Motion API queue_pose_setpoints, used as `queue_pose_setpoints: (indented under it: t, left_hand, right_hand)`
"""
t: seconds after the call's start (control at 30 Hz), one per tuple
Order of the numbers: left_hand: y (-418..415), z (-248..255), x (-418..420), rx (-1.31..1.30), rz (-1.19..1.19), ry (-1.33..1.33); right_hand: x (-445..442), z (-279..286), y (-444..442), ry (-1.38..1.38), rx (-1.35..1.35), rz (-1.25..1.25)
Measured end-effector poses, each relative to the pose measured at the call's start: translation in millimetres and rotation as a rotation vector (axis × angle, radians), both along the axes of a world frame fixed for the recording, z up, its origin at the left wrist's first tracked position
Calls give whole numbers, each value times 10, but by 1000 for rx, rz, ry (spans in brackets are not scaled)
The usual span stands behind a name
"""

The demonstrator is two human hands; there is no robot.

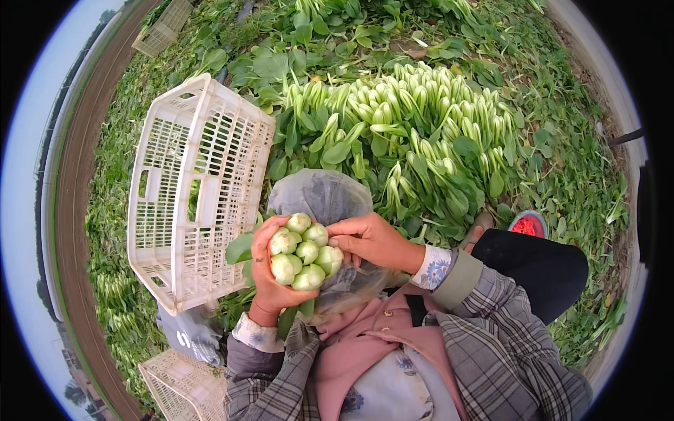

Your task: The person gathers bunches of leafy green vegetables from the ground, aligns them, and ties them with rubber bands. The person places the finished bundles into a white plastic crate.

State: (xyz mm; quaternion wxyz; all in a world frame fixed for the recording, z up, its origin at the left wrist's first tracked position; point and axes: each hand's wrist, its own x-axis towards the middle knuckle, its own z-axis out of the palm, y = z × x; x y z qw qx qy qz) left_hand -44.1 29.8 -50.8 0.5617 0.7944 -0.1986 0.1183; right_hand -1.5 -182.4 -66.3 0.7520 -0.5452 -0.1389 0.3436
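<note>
My left hand is wrapped around a bunch of bok choy, its pale cut stem bases turned up towards me. Green leaves stick out to the left of that hand and below it. At the bunch's right side, the thumb and forefinger of my right hand come together against the stems. Whether they pinch anything is hidden. Clear plastic sheeting over dark cloth lies beneath both hands. Beyond it, a large pile of bok choy lies on the ground, most pale bases pointing up.
A white slatted plastic crate stands tilted close on my left. Another crate is at lower left, beside a grey plastic bag. A further crate sits at far upper left. Loose leaves cover the ground.
</note>
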Motion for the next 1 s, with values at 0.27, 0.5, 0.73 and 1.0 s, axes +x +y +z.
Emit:
queue_pose_setpoints:
  t: [0.27, 0.5, 0.73, 1.0]
  left_hand:
    - [-43, 34, 63, -26, -60, 14]
    - [-108, 69, 78, 69, -29, -12]
    - [-225, 133, 80, 161, -37, -34]
    - [-490, 195, 86, 361, -32, -46]
  right_hand:
    - [-162, -230, 159, -763, -334, -327]
    - [35, -4, 160, -27, -171, -204]
    - [256, 28, 28, 52, -305, -66]
    - [612, 453, -384, -301, -603, 251]
